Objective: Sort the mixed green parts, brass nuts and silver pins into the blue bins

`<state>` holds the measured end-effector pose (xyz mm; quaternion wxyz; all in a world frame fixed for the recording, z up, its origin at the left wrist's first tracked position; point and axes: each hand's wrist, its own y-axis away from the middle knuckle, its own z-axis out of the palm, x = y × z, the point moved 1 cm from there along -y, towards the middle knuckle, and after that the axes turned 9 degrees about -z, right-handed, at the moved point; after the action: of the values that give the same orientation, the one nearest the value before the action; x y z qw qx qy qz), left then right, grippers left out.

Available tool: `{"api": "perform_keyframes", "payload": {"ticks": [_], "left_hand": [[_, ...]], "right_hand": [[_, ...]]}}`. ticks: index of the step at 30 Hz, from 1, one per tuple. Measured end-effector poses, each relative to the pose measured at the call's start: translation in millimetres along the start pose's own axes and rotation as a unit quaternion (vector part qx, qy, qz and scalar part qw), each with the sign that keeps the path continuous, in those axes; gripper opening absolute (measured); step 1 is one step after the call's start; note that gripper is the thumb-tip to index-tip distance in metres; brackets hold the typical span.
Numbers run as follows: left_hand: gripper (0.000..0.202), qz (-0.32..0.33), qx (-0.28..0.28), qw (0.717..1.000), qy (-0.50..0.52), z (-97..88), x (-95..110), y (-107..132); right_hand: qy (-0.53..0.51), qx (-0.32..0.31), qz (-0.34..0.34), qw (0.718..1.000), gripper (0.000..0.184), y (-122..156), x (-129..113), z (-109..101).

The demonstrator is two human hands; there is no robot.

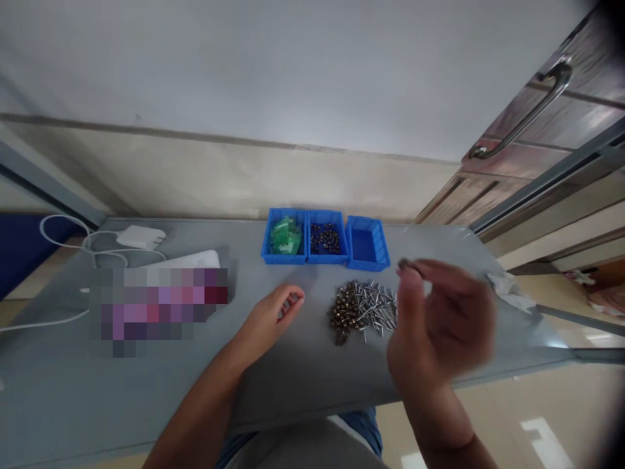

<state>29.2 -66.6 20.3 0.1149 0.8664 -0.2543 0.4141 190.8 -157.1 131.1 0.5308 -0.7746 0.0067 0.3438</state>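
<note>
On the grey tabletop (303,371), near edge right of centre: one heap of brass-toned metal pieces (344,307), touching one heap of silver metal pins (375,305), strewn at mixed angles. Above the tabletop, right of the pins: right hand (442,326), blurred, thumb and forefinger pinched on one small dark piece (404,263), exact kind too blurred to tell. Left of both heaps, apart from them: left hand (273,316), fingers loosely curled toward the thumb; cannot tell whether around anything. Behind, along the wall, in a row: blue bin (266,254) with green pieces (286,236); adjoining blue bin (327,259) with small dark and brass-toned metal pieces (326,240); just beside, slightly angled, third blue bin (368,265). At far left: white power adapter (140,237), white cable (63,217), white power strip (209,259), partly behind a pixelated patch. At right edge: crumpled white tissue (510,291).
</note>
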Motion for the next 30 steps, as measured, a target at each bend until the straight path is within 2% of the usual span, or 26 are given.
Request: {"api": "perform_keyframes", "payload": {"ticks": [2,5,7,9,11,13,18,22,24,28,30], "left_hand": [[0.013,-0.007,-0.006,1.000,0.006,-0.8,0.8,0.9],[0.014,-0.003,-0.010,1.000,0.014,-1.3,0.8,2.2],[0.014,0.002,-0.011,1.000,0.013,-0.9,0.2,2.8],[0.014,0.005,-0.011,1.000,0.006,-0.1,-0.4,3.1],[0.014,0.006,-0.012,1.000,0.001,0.7,-0.8,3.2],[0.014,0.007,-0.016,1.000,-0.002,1.4,-1.3,3.1],[0.014,0.003,-0.025,1.000,-0.008,1.9,-2.1,3.2],[0.014,-0.003,-0.036,0.999,-0.016,1.8,-2.5,3.8],[0.014,-0.005,-0.040,0.999,-0.019,2.2,-3.0,3.6],[0.015,-0.010,-0.043,0.999,-0.008,4.8,-2.8,2.5],[0.019,-0.010,-0.048,0.999,0.006,6.7,-1.5,2.0]], "right_hand": [[0.068,-0.016,0.009,0.998,0.012,-0.3,18.3,16.4],[0.156,-0.145,0.074,0.974,0.018,17.9,54.9,41.2],[0.218,-0.274,0.115,0.930,0.016,36.6,73.5,49.7],[0.271,-0.390,0.143,0.868,0.015,53.0,83.3,51.9],[0.303,-0.463,0.149,0.819,0.018,62.9,85.9,51.7],[0.314,-0.494,0.139,0.799,0.019,66.2,85.3,52.1],[0.308,-0.497,0.124,0.802,0.017,66.0,86.3,56.2],[0.278,-0.486,0.141,0.817,0.016,67.5,91.3,57.3],[0.247,-0.466,0.157,0.835,0.014,66.7,92.8,56.7],[0.102,-0.376,0.217,0.895,0.008,63.7,89.6,56.2],[-0.032,-0.346,0.271,0.898,0.010,65.8,84.9,58.0]]}}
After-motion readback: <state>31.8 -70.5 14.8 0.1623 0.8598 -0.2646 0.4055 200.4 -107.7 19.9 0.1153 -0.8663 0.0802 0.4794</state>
